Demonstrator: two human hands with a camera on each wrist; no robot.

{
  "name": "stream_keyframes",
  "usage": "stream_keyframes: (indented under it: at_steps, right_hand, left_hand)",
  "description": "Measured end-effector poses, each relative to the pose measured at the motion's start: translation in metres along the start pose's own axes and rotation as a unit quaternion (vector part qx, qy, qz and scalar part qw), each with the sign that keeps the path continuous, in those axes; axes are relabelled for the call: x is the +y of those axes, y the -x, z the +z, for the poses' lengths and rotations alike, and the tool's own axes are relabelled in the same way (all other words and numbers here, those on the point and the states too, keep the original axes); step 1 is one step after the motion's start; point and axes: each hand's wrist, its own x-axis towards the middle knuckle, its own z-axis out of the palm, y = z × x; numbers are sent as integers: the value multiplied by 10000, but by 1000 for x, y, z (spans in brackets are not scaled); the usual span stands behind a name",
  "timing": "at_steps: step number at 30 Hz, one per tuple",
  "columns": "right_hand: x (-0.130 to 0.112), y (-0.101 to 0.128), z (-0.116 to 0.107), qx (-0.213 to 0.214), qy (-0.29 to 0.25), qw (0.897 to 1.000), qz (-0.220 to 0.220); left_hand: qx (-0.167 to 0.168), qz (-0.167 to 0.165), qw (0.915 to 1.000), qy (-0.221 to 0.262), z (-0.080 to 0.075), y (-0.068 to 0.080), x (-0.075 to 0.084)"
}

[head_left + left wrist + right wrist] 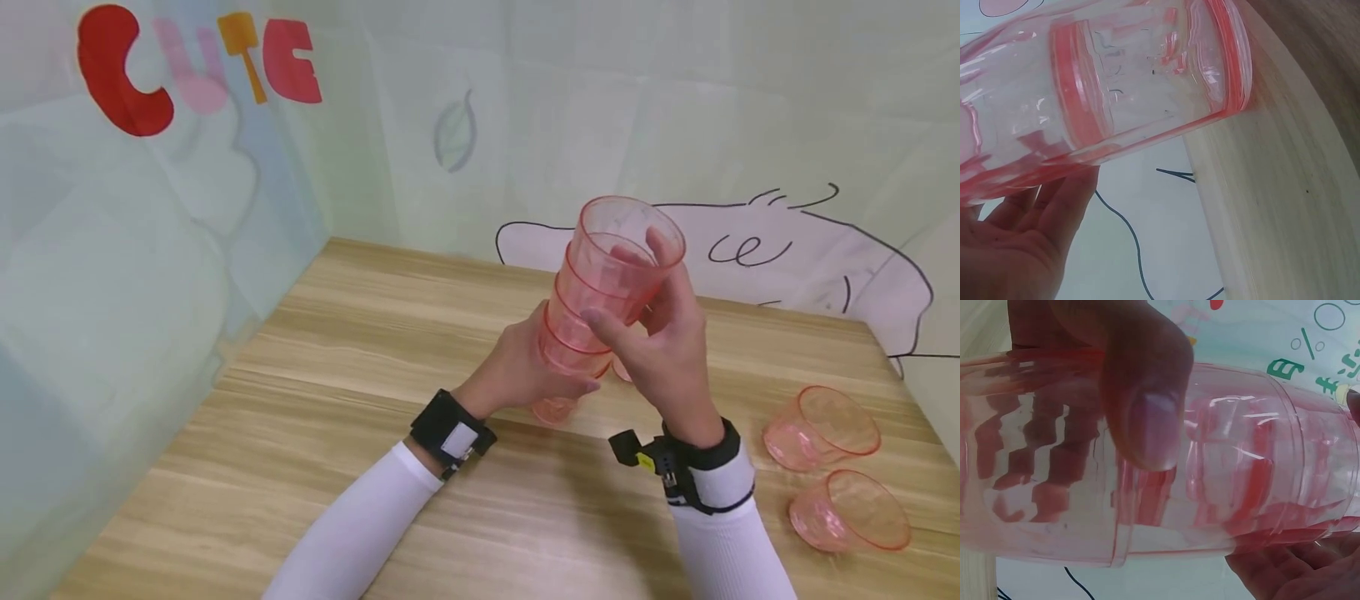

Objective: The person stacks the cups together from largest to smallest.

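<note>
Several clear pink plastic cups point(576, 323) are nested in a tall stack, held tilted above the table with the top rim leaning right. Low on the stack, my left hand point(517, 362) grips it, thumb across the near side. My right hand point(667, 350) grips the uppermost cup point(615, 271), its thumb in front and its fingers behind, seen through the plastic. In the right wrist view the thumb point(1154, 425) presses beside a cup rim. The left wrist view has the cups point(1141, 75) lying across it, above the left fingers point(1069, 203).
Two more pink cups point(817, 429) point(847, 512) stand upright on the wood-grain table point(300, 467) at the right. Part of another pink cup point(622, 369) shows behind the right hand. Printed cloth walls point(405, 125) border the table's back and left.
</note>
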Motion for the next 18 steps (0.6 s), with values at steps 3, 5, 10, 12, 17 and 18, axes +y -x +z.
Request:
stream_keyframes:
  at_steps: [3, 5, 10, 12, 17, 18]
  right_hand:
    - [0, 0, -3, -59, 30, 10000, -11]
    - [-1, 1, -3, -114, 196, 9997, -29]
    - [0, 2, -3, -198, 573, 9981, -111]
    - [0, 1, -3, -228, 583, 9979, -150]
    - [-1, -1, -6, -324, 653, 9972, -167]
    - [-1, -1, -8, -364, 694, 9968, -155]
  left_hand:
    - [22, 29, 10000, -34, 2, -1, 1]
    - [37, 106, 9999, -99, 2, -2, 1]
    - [19, 336, 9992, -234, 2, -5, -2]
    - [19, 377, 9989, -267, 2, -6, -2]
    - [29, 407, 9989, -218, 2, -7, -2]
    - [21, 423, 9989, -203, 2, -8, -2]
